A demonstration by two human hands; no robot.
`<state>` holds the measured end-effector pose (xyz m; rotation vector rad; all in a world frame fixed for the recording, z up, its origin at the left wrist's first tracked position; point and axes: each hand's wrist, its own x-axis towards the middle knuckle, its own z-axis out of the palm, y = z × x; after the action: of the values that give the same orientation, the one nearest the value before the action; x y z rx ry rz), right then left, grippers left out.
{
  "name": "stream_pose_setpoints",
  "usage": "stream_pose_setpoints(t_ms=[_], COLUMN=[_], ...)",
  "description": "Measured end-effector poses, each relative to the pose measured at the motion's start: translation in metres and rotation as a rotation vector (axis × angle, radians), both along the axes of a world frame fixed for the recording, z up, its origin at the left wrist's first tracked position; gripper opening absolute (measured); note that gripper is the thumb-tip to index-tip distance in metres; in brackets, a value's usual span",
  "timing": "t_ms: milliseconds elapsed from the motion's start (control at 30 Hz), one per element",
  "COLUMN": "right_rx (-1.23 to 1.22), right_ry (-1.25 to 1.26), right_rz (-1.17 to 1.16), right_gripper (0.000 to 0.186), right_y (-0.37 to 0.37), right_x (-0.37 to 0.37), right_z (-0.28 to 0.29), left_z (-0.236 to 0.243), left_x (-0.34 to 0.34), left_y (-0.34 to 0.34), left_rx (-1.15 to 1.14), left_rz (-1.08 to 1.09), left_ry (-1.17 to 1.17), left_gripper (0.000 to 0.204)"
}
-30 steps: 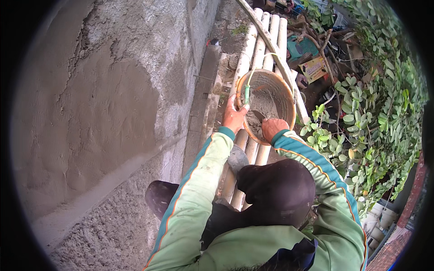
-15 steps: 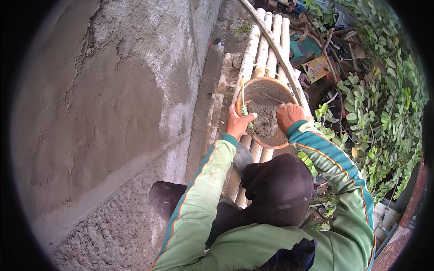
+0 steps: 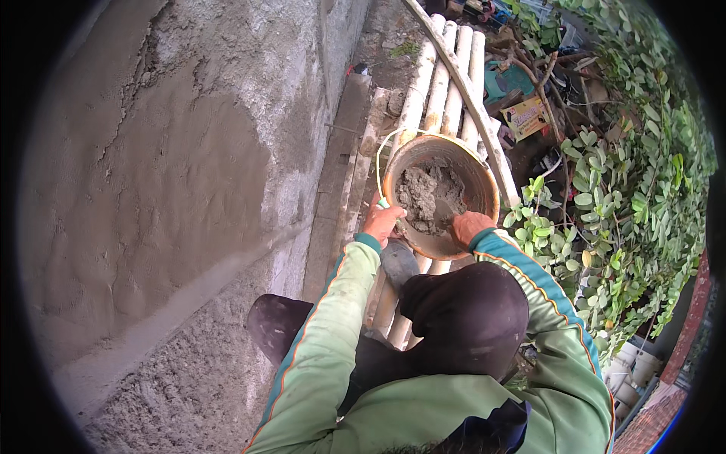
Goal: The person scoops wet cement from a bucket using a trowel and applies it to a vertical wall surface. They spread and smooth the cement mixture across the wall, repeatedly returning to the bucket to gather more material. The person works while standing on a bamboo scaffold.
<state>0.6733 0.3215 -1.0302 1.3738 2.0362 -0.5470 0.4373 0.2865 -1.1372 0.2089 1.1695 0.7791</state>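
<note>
An orange-brown bucket (image 3: 484, 168) stands on a row of bamboo poles, tilted toward me, with grey wet mortar (image 3: 418, 193) inside. My left hand (image 3: 383, 219) is closed at its left rim, around the green grip of the thin bucket handle (image 3: 379, 163). Over the near right part of the bucket, my right hand (image 3: 472, 228) is a fist on what looks like a trowel (image 3: 445, 213). The trowel's grey blade reaches into the mortar; its grip is hidden in my fingers.
On the left rises a wall (image 3: 174, 197), partly coated in smooth plaster. The bamboo poles (image 3: 451, 83) run away from me, with a long wooden strip (image 3: 473, 106) lying across them. Leafy branches (image 3: 643, 181) crowd the right. My knee (image 3: 469, 318) is just below the bucket.
The bucket has turned and tipped, its handle swinging out to the left. Mortar now lies more to the left inside. Both hands have moved nearer to me, the right with the trowel.
</note>
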Motion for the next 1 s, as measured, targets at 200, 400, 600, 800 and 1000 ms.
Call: stream_pose_setpoints(t_ms=[200,400,600,800,1000], right_rx=[0.292,0.106,0.419,0.275,0.176], right_ry=[-0.279,-0.15,-0.315,-0.103,-0.207], right_rz=[-0.24,0.122,0.096,0.154,-0.269], right_gripper=[0.026,0.027,0.018,0.024,0.026], right_y=[0.1,0.03,0.132,0.047,0.033], right_x=[0.008,-0.038,-0.043,-0.03,0.14], right_z=[0.043,0.029,0.017,0.044,-0.113], left_z=[0.041,0.027,0.05,0.01,0.027], left_x=[0.04,0.02,0.057,0.018,0.076], left_y=[0.02,0.008,0.026,0.001,-0.005], left_rx=[-0.12,-0.142,-0.098,-0.101,-0.037], left_rz=[-0.17,-0.123,-0.181,-0.085,-0.097], left_ry=[0.019,-0.06,-0.073,-0.126,-0.056], left_gripper=[0.05,0.049,0.039,0.028,0.037])
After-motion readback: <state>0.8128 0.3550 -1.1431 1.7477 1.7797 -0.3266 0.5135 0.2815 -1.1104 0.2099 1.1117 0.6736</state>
